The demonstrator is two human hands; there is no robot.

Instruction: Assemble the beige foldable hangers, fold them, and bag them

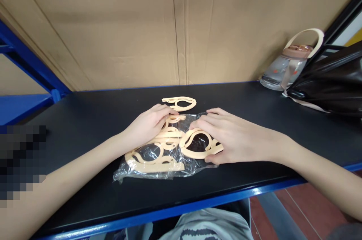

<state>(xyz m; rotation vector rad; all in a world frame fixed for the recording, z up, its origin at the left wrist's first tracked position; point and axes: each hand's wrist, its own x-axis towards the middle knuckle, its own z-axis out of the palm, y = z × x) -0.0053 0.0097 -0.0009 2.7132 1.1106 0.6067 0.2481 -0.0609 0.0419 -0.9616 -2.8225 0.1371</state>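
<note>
Several cream folding hangers [158, 166] lie folded in a clear plastic bag [121, 174] on the black table. My left hand [149, 123] rests over the bag's upper left part, its fingers closed on the film near the upper edge. On the right side, my right hand [230, 136] grips a folded cream hanger [195, 153] by its right end, thumb below and fingers above. That hanger lies at the bag's right end; whether it is inside the film I cannot tell. Another folded hanger [190, 107] lies loose just beyond the bag.
A clear water bottle [288, 66] with a pale handle stands at the back right, beside a black shiny bag [333, 81]. Brown cardboard [127, 36] walls off the back. The black table [93, 119] has a blue front edge [181, 210].
</note>
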